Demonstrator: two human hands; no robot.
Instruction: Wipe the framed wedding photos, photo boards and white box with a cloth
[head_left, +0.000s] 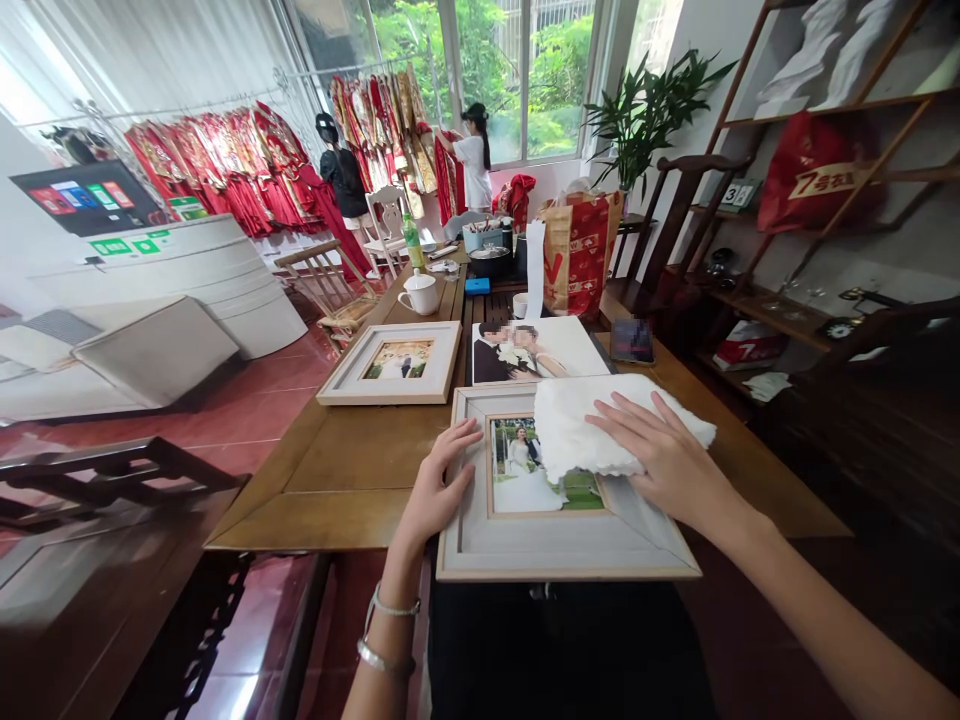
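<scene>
A pale wooden picture frame (570, 552) lies tilted at the table's near edge, partly over my lap. It holds a photo (517, 465) of a couple outdoors. My left hand (444, 480) grips the frame's left side, thumb on the front. A fluffy white cloth (570, 425) covers the upper right part of the frame and some of the photo. My right hand (667, 455) lies on this cloth with its fingers spread. Beyond the frame is a large wedding print (577, 345), its near edge hidden.
A second framed photo (397, 362) lies on the wooden table (337, 490) to the left. Farther back stand a white lidded cup (420, 294), a green bottle (412, 243) and a paper bag (581, 255). A phone (632, 341) lies right. Two people stand by the clothes racks.
</scene>
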